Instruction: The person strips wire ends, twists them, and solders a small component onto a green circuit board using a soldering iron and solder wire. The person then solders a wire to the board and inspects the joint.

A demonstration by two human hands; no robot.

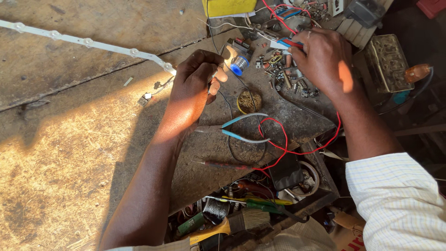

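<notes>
Seen from above at a cluttered repair bench: left hand (195,86) at centre frame, fingers curled and pinching a thin dark wire (226,100) near the end of a white light strip (88,42) running in from the upper left; right hand (320,58) at upper right, closed around a red-and-blue handled tool (289,43), tip hidden among small metal parts (283,74). Just right of the left thumb, a blue spool of solder (239,65); below it a round tin of brownish paste (249,101). Lower centre, blue-handled pliers (241,128) lying flat beside a looping red wire (288,144), with a slim screwdriver (223,164) beneath. At the bottom edge, a paintbrush (232,223) in a tray of odds and ends. Wire likely light, limp and springy, best pinched close to its bare end; strip probably thin, flexible and easily kinked, better supported along its length than lifted by one end. Solder soft, bending readily.
</notes>
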